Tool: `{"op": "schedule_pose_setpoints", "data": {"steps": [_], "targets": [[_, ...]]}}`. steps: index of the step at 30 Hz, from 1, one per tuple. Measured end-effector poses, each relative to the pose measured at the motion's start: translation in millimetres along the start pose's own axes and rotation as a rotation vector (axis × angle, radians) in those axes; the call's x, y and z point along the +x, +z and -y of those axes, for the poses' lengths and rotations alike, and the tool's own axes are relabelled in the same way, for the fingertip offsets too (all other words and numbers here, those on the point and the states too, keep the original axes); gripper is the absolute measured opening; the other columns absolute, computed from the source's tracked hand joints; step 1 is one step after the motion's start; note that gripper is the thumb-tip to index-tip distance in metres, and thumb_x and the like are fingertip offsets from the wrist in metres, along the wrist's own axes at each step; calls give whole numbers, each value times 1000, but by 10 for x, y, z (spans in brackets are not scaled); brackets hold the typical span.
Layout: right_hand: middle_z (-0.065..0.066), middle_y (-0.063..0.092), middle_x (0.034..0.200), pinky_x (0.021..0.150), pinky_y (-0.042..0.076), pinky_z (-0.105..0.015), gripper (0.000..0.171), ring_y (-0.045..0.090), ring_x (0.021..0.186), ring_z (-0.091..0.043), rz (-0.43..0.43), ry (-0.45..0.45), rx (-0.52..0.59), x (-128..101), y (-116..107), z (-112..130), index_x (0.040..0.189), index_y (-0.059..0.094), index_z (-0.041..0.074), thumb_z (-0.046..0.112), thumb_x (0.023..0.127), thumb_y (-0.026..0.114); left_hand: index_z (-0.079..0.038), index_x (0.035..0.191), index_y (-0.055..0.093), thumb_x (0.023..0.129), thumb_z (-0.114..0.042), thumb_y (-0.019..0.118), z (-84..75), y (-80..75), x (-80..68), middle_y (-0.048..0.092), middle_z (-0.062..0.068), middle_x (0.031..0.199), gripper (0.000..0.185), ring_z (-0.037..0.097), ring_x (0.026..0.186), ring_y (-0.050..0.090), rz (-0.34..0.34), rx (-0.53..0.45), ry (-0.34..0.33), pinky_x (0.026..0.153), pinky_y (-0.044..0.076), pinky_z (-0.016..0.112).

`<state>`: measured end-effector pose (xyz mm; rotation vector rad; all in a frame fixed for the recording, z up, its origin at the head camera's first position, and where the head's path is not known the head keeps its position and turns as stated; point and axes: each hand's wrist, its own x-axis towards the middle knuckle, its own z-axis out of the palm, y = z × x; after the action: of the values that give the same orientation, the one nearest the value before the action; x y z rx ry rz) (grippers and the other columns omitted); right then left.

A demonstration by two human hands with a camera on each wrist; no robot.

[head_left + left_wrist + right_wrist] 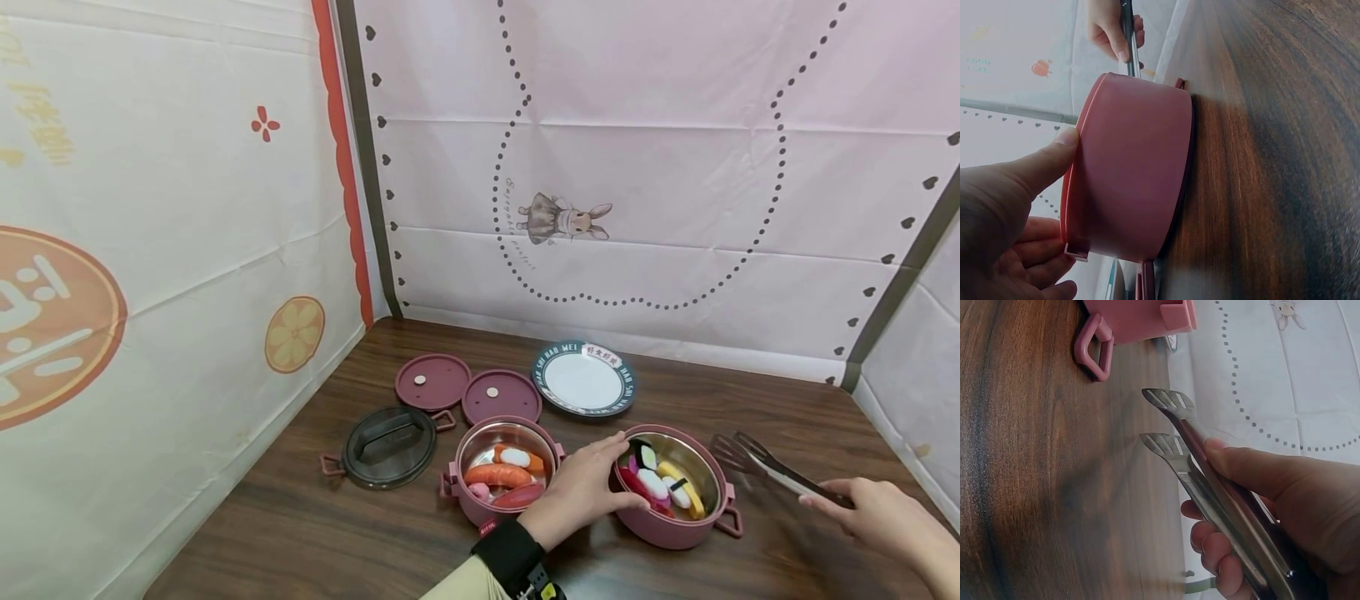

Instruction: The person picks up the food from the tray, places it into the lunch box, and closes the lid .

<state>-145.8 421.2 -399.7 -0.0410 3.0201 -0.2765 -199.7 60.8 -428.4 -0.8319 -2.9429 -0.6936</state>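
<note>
The right-hand pink pot (pixel 671 529) stands on the table with plush toy sushi (pixel 663 483) inside. My left hand (pixel 581 492) grips its left side. In the left wrist view the thumb lies on the pot's rim and the fingers (pixel 1041 253) bend near its side handle. My right hand (pixel 873 508) holds metal tongs (pixel 780 475) right of this pot, above the table. Their slotted tips (pixel 1169 400) are apart with nothing between them. Left of my left hand, a second pink pot (pixel 480 508) holds toy sausages and sushi (pixel 506 475).
A dark lid with pink handles (pixel 390 450) lies left of the pots. Behind them are two maroon round lids (pixel 432 382) and a white plate with a teal rim (pixel 585 379). Printed cloth walls (pixel 637 167) enclose the wooden table (pixel 315 517).
</note>
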Motion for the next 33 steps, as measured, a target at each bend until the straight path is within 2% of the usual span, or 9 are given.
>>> {"op": "schedule_pose_setpoints", "data": {"steps": [5,7,14,20,24,27,30,33], "targets": [[4,52,56,55,38,-32,53,48,52,-13,13,6,17,-16,25,8,104,70,-4,46,101,52,-25,147,51,80,-61,74,-1,4,1,42,-14,156,80,10,140,47,-2,0,4,110,46,33],[4,53,58,54,39,-33,56,49,54,-13,21,13,18,-27,43,4,106,69,-6,47,101,53,-25,147,51,80,-61,74,0,7,3,42,-14,156,80,10,140,47,-2,0,6,110,46,33],[3,48,51,52,35,-30,52,44,48,-11,41,33,65,-66,163,-39,109,70,0,49,99,54,-24,147,50,80,-62,74,-3,11,7,42,-14,157,81,9,141,46,2,3,3,111,46,33],[3,54,58,52,38,-31,65,49,51,-12,42,37,65,-98,246,-49,120,61,-14,47,98,57,-24,147,50,80,-60,75,-7,10,-4,43,-14,156,81,10,140,47,-9,11,12,110,46,33],[-13,69,79,58,50,-43,70,63,66,-22,46,33,25,-106,288,-68,121,58,-19,46,96,60,-23,147,50,80,-60,75,-8,4,-13,43,-13,156,81,11,140,48,-13,13,18,110,46,33],[-27,71,95,67,53,-55,70,69,82,-35,31,32,-3,-107,324,-86,118,59,-19,46,93,65,-23,147,50,80,-60,75,-8,-4,-17,43,-13,156,81,12,140,48,-13,6,17,110,46,34],[-33,69,99,71,53,-60,72,68,89,-46,22,41,-17,-103,371,-104,118,58,-19,47,91,68,-23,147,50,80,-60,75,-7,-9,-19,43,-13,156,81,12,140,48,-12,0,15,110,47,35],[-34,68,100,72,52,-62,77,67,90,-49,19,53,-28,-101,423,-122,120,57,-18,52,88,68,-23,148,50,80,-59,75,-7,-10,-19,42,-13,156,81,12,140,47,-8,-4,14,110,47,35]]}}
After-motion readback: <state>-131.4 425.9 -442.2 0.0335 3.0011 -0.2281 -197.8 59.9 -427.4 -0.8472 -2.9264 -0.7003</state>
